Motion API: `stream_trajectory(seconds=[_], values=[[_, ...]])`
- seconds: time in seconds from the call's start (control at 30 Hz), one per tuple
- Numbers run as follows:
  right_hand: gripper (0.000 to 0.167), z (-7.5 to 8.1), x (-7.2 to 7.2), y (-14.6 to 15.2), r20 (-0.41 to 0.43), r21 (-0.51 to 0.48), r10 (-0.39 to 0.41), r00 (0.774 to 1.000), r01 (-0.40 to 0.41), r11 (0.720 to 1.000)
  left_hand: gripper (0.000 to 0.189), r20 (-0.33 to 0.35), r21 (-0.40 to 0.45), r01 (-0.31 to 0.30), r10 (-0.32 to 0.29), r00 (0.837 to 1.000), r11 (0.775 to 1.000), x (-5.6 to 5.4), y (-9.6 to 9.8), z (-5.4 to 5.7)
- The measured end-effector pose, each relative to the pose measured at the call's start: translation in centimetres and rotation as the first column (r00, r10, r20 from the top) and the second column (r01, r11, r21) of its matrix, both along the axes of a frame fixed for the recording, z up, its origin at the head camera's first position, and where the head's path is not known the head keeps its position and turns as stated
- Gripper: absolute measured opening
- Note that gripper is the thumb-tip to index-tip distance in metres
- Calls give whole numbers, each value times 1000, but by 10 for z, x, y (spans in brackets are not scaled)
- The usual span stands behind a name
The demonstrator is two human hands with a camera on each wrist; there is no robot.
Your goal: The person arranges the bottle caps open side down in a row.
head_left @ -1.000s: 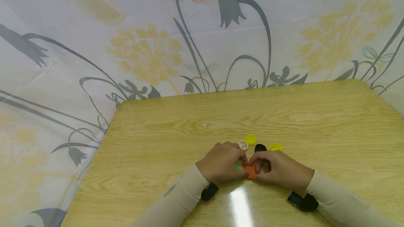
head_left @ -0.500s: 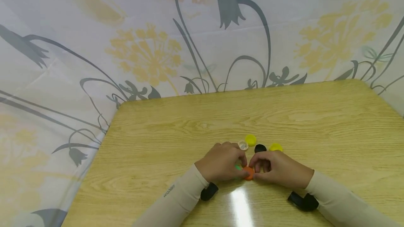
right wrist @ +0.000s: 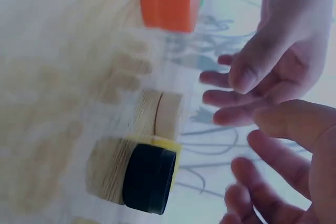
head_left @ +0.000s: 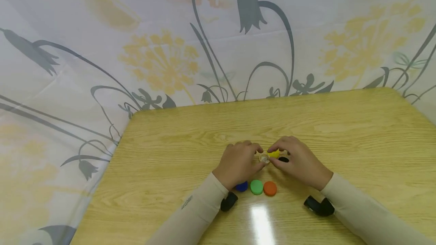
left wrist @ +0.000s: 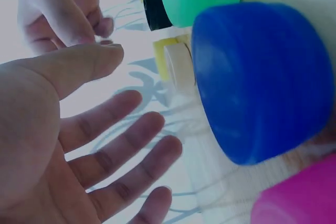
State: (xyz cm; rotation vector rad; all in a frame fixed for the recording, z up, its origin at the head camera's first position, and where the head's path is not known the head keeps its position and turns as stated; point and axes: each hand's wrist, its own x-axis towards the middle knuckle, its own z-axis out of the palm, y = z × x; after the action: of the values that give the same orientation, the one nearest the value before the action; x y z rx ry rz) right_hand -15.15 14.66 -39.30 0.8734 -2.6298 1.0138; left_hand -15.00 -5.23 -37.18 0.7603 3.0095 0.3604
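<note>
My left hand hovers by a cream-coloured bottle cap, its fingers loosely spread around the near side. Opposite it, my right hand arches over a yellow cap and a black cap. Both wrist views show relaxed fingers with nothing pinched; the caps stand apart from them. Closer to my body, a blue cap, a green cap and an orange cap lie in a row. A magenta cap appears in the left wrist view, hidden from the head view.
The caps lie on a wood-grain table. Behind it hangs a white cloth with grey and yellow flowers. Black wrist mounts sit under both sleeves.
Both hands have left the orange cap and moved away from my body to the cream and yellow caps. The orange cap now sits beside the green one, with the blue cap uncovered.
</note>
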Motion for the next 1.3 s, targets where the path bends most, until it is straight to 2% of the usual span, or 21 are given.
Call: stream_trajectory(seconds=[0.07,0.13,0.27,0.4,0.87,1.1,1.3], values=[[19,-1,-4,-1,-9,52,-23,1000,24,998,34,4,-25,-13,13,1000,1000,-2,1,-1],[24,-3,-9,-2,17,99,-28,999,26,995,35,8,-51,-22,23,1000,998,-3,2,-1],[34,-6,-16,-3,106,168,-4,994,-14,986,36,28,-82,-40,43,999,996,-5,2,-3],[36,-9,-18,-4,139,197,21,990,-49,979,36,34,-101,-37,40,999,994,-6,0,-5],[26,-16,-14,-3,161,207,37,986,-70,976,24,54,-109,-4,10,998,994,-7,2,-8],[24,-16,-13,-6,123,195,47,991,-71,978,25,43,-92,-10,14,999,996,-8,1,-9],[27,-13,-11,-7,73,170,42,996,-54,984,24,39,-32,-22,23,999,999,-9,-1,-7]])
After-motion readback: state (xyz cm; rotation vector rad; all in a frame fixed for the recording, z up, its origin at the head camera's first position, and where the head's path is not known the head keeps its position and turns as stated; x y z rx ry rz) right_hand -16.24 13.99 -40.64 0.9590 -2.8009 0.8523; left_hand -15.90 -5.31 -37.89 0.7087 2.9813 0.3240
